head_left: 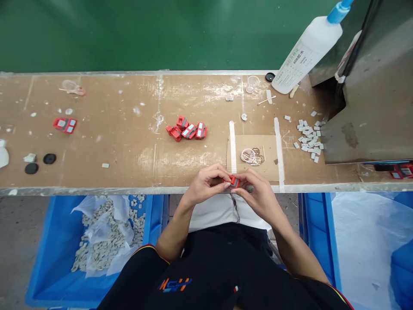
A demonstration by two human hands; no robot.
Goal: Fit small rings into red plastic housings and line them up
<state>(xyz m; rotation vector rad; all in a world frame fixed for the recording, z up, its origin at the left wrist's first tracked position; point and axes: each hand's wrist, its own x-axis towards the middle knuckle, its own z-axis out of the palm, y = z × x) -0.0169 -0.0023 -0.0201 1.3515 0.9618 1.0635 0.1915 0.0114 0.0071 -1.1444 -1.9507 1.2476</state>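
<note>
1. And here's the centre of it: a small red toy car (235, 182) sits right at the near edge of the cardboard-covered bench (125, 129), in front of the torso, between both hands.
2. Left hand (208, 184) has it pinched from one side, right hand (257, 189) from the other; neither is loose. That two-sided hold looks chosen to keep so small a body steady and stop it twisting.
3. Holding it low and close probably gives the eyes a straight look down.
4. Just beyond the right fingers, a cardboard pad (269, 174) lies between two tape strips (279, 150), which seem to mark it off or pin it down. A ring-shaped dish (248, 155) and thin brownish bits sit on it, handily within reach.
5. Four more red cars (189, 131) huddle further up and to the left, apart from the hands, presumably grouped to leave elbow room.
6. Over on the right, loose pale tiles (310, 137) lie spread out, likely so single ones pick up easily.
7. Now the pose: forearms angle inward, elbows wide, palms facing. Thumbs come in from the near side, index fingers from the far side, the remaining fingers gently curled.
</note>
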